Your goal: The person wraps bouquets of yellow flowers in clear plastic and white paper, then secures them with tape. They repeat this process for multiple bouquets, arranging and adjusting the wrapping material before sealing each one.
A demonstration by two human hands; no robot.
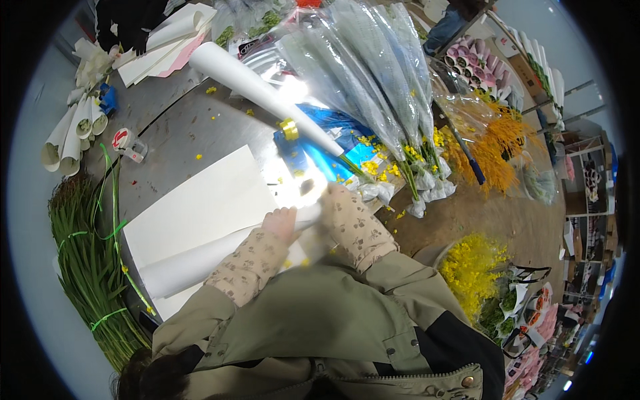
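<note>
My left hand (281,224) lies on the narrow end of a roll of white wrapping paper (192,260), on top of flat white sheets (205,200). Just right of it, my right hand (332,192) is at the end of the same roll, its fingers partly lost in bright glare. Whether either hand grips the paper is not clear. Beyond the hands, a white paper cone (260,92) with green stems at its narrow end rests across blue plastic film (340,130). A yellow tape roll (289,129) sits beside the cone.
Long green stems (90,270) lie bundled at the left edge, near a tape dispenser (131,145). Clear-sleeved flower bunches (370,75) cover the table's far right. A bucket of yellow flowers (470,275) stands on the floor at right. A person's dark-gloved hand (137,42) is at upper left.
</note>
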